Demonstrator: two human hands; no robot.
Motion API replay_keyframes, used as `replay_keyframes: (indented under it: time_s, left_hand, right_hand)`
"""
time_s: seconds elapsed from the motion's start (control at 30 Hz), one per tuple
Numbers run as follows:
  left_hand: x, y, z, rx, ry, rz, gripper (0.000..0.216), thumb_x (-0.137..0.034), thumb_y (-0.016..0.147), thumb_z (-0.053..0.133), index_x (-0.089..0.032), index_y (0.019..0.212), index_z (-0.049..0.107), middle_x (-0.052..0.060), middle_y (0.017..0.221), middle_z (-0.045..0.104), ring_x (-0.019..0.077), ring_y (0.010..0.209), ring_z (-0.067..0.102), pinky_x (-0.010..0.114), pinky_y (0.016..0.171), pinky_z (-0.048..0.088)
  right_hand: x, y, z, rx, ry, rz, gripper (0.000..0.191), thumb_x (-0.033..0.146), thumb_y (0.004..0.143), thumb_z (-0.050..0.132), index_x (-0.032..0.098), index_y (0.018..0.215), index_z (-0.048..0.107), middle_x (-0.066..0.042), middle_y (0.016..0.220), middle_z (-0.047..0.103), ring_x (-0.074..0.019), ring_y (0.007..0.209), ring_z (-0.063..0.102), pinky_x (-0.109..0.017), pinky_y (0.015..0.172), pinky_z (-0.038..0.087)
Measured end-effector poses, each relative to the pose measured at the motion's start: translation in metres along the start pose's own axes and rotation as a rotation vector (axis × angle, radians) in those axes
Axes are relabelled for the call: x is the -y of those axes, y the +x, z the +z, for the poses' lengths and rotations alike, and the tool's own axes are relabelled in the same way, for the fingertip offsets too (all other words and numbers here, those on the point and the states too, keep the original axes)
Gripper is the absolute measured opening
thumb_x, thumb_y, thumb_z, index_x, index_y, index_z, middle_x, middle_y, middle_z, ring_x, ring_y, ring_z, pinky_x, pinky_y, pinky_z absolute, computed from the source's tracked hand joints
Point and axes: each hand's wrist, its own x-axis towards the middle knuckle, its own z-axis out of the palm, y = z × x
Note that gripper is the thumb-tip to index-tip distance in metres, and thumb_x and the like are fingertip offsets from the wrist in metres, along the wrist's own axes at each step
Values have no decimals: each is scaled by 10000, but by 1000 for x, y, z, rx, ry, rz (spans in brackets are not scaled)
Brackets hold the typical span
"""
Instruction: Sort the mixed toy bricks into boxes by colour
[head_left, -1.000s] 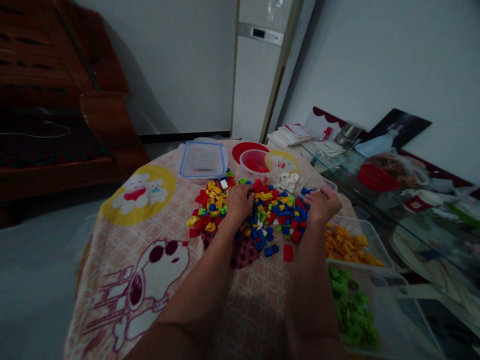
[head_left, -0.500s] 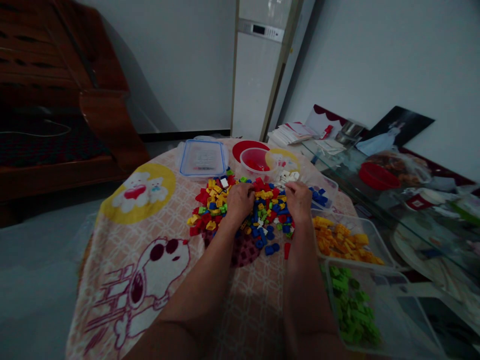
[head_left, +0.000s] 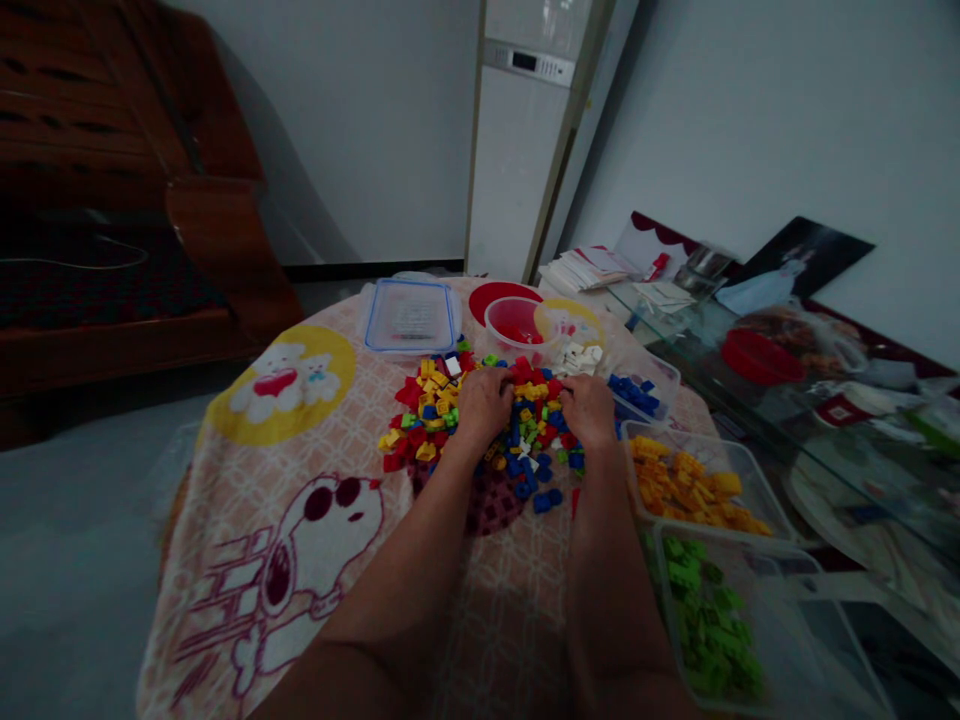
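A heap of mixed toy building bricks (head_left: 431, 405) in red, yellow, blue, green and white lies on the cloth-covered table. My left hand (head_left: 484, 405) rests over the middle of the heap, its fingers curled down among the bricks. At the heap's right side is my right hand (head_left: 589, 408), fingers bent and drawn together towards the bricks. Whatever the fingertips of either hand hold is too small or hidden to make out. Just beyond the right hand lie white bricks (head_left: 579, 358), and blue bricks (head_left: 634, 393) sit in a clear tray to its right.
Clear boxes with yellow bricks (head_left: 690, 485) and green bricks (head_left: 709, 620) stand along the right. Behind the heap are a blue-rimmed clear lid (head_left: 411, 316) and a round tub (head_left: 517, 325) with red pieces. A cluttered glass-topped table (head_left: 720, 350) adjoins at right.
My right hand has shifted slightly left and down, from beside the white bricks to the heap's right part. The left hand stays nearly in place. The view has moved a little.
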Motion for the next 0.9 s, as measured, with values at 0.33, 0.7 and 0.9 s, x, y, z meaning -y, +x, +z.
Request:
replay_keyframes:
  time_s: [0.33, 0.7, 0.9]
  left_hand:
    - [1, 1, 1, 6, -17, 3, 275, -167, 897, 547, -167, 1084, 748, 110, 1133, 758, 266, 1136, 671, 397, 1053, 488]
    - [3, 1, 3, -24, -19, 9, 263, -174, 888, 549, -200, 1048, 756, 83, 1106, 768, 258, 1104, 677, 392, 1026, 500]
    - [1, 0, 1, 3, -8, 4, 264, -186, 898, 544, -184, 1052, 758, 101, 1109, 764, 267, 1101, 675, 394, 1015, 501]
  right_hand:
    - [-7, 1, 4, -61, 319, 115, 202, 120, 748, 650, 205, 857, 797, -51, 908, 790, -215, 887, 697, -304, 841, 492]
    - [-38, -1, -1, -469, 499, 368, 198, 211, 740, 589, 191, 807, 774, -79, 821, 782, -239, 786, 697, -360, 840, 531]
    - [-52, -5, 4, -501, 356, 476, 284, 196, 779, 544, 151, 932, 780, -157, 1002, 779, -281, 925, 694, -418, 936, 500]
